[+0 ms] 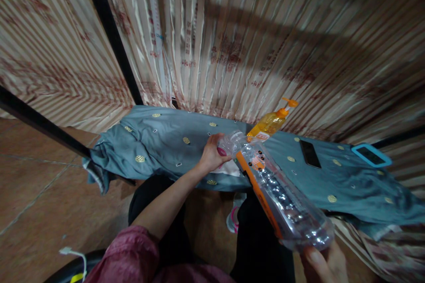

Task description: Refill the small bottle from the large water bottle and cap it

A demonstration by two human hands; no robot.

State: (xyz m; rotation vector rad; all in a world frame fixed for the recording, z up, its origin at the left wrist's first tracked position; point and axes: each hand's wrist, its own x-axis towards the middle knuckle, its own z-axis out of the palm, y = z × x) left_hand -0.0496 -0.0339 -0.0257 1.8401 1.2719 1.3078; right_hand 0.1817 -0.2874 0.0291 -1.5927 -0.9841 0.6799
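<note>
Head view, first voice: What are the hands doing?

Second voice: The right hand grips the base of a clear plastic bottle with an orange label, tilted over the lap. The left hand closes around its cap end, above the counter's blue-grey cloth.

First voice: And nearby?

Second voice: An orange pump bottle, a black phone.

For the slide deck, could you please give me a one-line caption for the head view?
Left hand at the cap end of a clear plastic bottle, right hand holding its base, above a blue-grey cloth.
</note>
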